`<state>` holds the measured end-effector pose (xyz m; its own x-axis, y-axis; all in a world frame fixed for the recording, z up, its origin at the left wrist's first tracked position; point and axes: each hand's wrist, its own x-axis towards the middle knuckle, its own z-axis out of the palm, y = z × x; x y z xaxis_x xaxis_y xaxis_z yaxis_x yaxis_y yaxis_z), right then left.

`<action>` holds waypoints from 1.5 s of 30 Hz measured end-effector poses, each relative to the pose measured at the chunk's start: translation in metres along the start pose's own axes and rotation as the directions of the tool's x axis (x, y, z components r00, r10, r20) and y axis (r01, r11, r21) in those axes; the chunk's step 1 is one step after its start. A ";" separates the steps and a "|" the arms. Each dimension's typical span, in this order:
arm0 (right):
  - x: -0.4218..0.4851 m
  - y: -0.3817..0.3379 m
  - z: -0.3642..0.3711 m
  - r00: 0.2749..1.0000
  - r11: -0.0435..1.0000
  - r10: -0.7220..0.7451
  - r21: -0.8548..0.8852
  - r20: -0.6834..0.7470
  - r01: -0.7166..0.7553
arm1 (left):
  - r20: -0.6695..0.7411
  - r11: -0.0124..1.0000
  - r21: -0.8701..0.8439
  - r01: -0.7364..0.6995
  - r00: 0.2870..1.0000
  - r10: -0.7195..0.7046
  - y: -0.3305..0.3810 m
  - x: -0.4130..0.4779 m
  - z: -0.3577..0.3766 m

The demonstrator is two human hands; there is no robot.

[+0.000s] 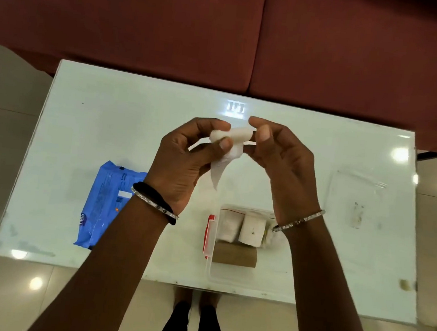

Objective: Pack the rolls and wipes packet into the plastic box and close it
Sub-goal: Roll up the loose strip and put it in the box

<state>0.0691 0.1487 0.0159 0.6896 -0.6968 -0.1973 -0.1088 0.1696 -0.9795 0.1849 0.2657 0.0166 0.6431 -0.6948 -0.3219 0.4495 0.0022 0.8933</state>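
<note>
Both hands hold a white gauze roll (234, 137) above the middle of the table. My left hand (183, 159) pinches its left end and my right hand (279, 155) grips its right end. A loose tail of gauze hangs down between them. Below them the clear plastic box (228, 275) stands open near the table's front edge. Inside it are a white roll (252, 230), a brown roll (234, 255) and a pale packet. The blue wipes packet (101, 202) lies flat on the table at the left, partly hidden by my left wrist.
The clear lid (357, 197) lies on the right part of the white glass table (83, 115). A dark red sofa (225, 32) runs along the table's far edge. My feet show under the front edge on the tiled floor.
</note>
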 end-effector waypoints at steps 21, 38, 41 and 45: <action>-0.003 0.021 0.010 0.956 0.937 0.255 0.208 0.142 -0.281 | 0.020 0.979 0.014 0.202 0.979 -0.202 -0.011 0.002 -0.026; -0.004 0.030 0.008 0.960 0.935 0.264 0.219 0.095 -0.279 | 0.043 0.954 -0.010 0.300 0.953 -0.300 -0.017 -0.001 -0.031; -0.005 0.035 0.004 0.973 0.961 0.220 0.152 0.076 -0.229 | 0.030 0.928 -0.069 0.367 0.930 -0.366 -0.017 -0.001 -0.029; -0.007 0.036 0.003 0.974 0.964 0.208 0.152 0.091 -0.220 | -0.052 0.917 -0.068 0.394 0.916 -0.397 -0.019 0.000 -0.027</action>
<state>0.0624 0.1611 -0.0179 0.7142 -0.5798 -0.3921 -0.1476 0.4229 -0.8941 0.1926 0.2849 -0.0089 0.4427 -0.6003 -0.6661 0.7076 -0.2224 0.6707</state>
